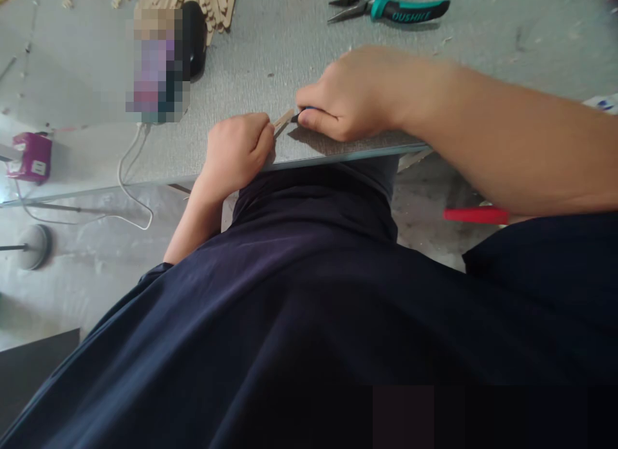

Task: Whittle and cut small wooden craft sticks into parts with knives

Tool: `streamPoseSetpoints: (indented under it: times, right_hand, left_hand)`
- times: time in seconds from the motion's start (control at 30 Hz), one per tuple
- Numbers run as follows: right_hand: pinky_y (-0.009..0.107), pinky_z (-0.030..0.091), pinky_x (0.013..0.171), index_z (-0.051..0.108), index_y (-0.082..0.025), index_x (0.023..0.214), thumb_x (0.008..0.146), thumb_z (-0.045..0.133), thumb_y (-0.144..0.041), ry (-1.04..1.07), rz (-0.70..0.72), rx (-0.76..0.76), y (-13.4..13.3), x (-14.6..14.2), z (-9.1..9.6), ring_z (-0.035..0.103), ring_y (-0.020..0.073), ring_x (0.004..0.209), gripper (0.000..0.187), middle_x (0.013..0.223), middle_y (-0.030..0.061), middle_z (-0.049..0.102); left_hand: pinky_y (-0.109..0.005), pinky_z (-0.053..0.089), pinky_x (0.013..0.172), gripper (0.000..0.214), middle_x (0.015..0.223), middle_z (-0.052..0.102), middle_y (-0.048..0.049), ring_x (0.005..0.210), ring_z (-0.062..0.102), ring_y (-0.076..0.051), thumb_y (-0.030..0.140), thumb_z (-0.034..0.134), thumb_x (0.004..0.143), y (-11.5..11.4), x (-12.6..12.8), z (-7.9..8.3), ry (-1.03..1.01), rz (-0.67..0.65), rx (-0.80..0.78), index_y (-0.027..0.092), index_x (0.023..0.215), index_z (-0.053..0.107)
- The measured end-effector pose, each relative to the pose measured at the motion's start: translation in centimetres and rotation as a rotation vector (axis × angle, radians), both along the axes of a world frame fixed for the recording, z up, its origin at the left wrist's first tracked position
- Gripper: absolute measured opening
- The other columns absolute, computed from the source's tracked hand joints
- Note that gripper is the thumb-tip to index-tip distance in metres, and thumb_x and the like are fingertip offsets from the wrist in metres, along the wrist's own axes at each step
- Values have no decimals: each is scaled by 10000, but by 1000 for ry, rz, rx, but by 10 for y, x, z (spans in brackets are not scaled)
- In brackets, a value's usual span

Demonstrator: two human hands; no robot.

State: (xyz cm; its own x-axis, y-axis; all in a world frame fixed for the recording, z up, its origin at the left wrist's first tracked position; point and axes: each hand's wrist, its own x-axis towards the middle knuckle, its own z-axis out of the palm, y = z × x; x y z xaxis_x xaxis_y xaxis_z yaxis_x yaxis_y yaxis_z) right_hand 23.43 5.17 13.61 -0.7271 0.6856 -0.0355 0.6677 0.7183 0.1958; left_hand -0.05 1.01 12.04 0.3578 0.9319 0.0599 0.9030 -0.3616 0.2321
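My left hand (pixel 241 146) is closed at the table's near edge, gripping a flat wooden craft stick (pixel 284 119) whose end sticks out to the right of the fingers. Close by on the right, my right hand (pixel 342 98) is wrapped round a small knife (pixel 302 116) with a dark and blue handle. Most of that handle is hidden in the fist. The knife's front end meets or nearly meets the stick; exact contact is too small to tell.
Needle-nose pliers (pixel 405 11) with teal and black handles lie beyond my right hand. A pile of wooden sticks (pixel 219 1) and a blurred-out phone-like object (pixel 157 69) with a white cable (pixel 120 162) are at the left. A purple box (pixel 35 156) stands far left.
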Motion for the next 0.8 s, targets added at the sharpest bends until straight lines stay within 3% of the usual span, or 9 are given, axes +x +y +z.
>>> streamPoseSetpoints:
  times: [0.23,0.8]
  right_hand:
    - [598,638,757,698,-116,1185,1090,332,-508,21,-46,48,-13,-15,-1,798,460,965,544,1024,203,786]
    - [601,622,750,712,-113,1183,1093,277,-547,30,-59,45,-11,-16,-3,792,439,957,621,1032,190,790]
  left_hand:
    - [-445,362,753,454,975,761,-119,935,681,-287,476,298,1073,1,1,-4,67,-22,40,292,892,672]
    - [-451,296,777,498,969,726,-112,952,584,-291,528,235,1056,-1,2,0,100,-26,4,318,965,677]
